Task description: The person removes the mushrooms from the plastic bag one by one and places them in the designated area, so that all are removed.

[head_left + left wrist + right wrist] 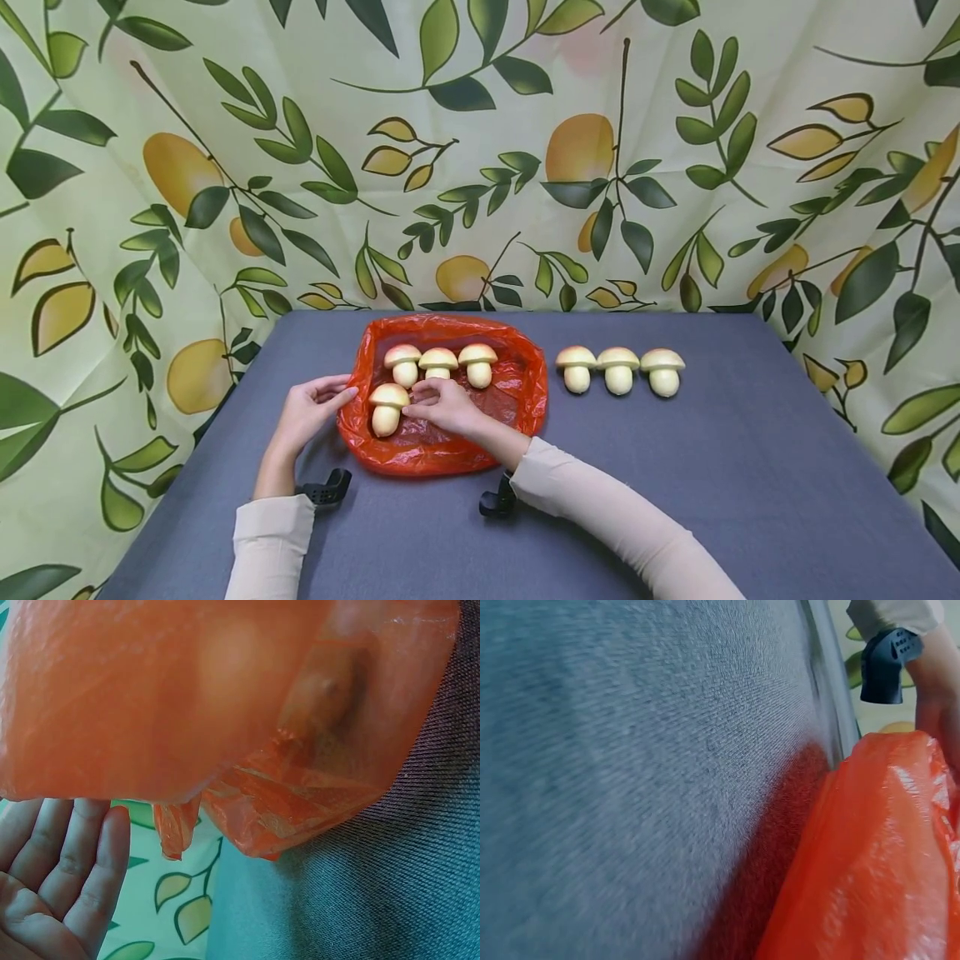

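Note:
A red plastic bag [442, 460] lies spread open on the table, with several mushroom-shaped pieces inside. My left hand [307, 412] is at its left side, thumb and fingertips touching the rim; in the left wrist view the fingers of my left hand [64, 885] are nearly straight, their tips at the bag [135, 712]. Reaching over the bag's interior, my right hand [450, 407] has thumb and finger at the right edge of the front-left mushroom [386, 410], pinching it. Three more mushrooms, such as the middle one [437, 360], stand behind it. The right wrist view shows the bag's outer wall [870, 862].
Right of the bag, three mushrooms stand in a row: left [577, 369], middle [618, 371] and right [663, 372]. They rest on a grey-blue table [712, 500]. A leaf-and-fruit patterned cloth [510, 125] hangs behind and at the sides. Black devices are strapped to both wrists.

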